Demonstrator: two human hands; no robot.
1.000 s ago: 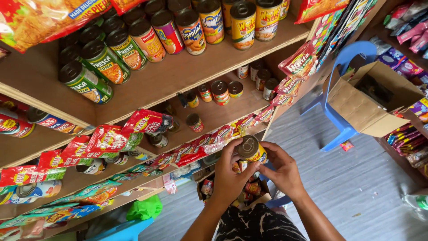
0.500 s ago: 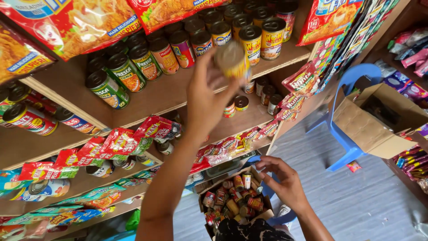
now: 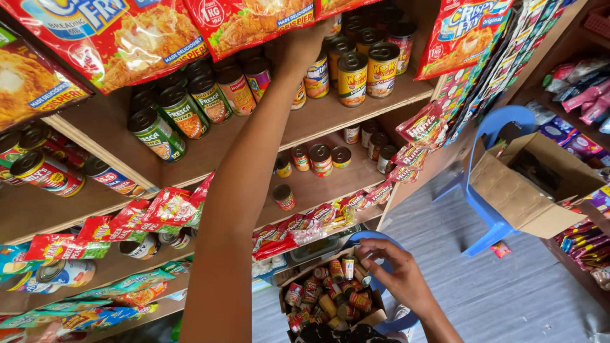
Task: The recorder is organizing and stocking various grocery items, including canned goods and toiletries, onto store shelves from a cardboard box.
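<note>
i see the left hand (image 3: 305,44) raised to the top centre of the frame, the arm running almost straight up from the lower left, elbow nearly locked. the hand is partly hidden behind a hanging red breading packet (image 3: 251,22), so i cannot tell whether its fingers are closed on a can or only resting against the row; it sits right at the yellow-labelled cans (image 3: 351,77) on the upper shelf (image 3: 330,117).

the right hand (image 3: 397,276) hangs low, at the bottom centre-right, palm down, fingers loosely spread and half curled over the small cans (image 3: 330,295) packed in an open cardboard box (image 3: 372,317). its fingertips (image 3: 363,253) are touching or just above the nearest can top; nothing is clasped in it yet as far as i can see.

i judge these cans as stiff, smooth metal, fairly dense for their size, with glossy paper labels that could slip under a light pinch. they will not crush, but a dropped one could dent. the best hold looks like a wrap around the cylinder wall, thumb opposite the fingers, or a claw over the rim from above when they stand crowded in the box. a blue plastic chair (image 3: 495,190) with another open carton (image 3: 534,184) stands at the right.
</note>
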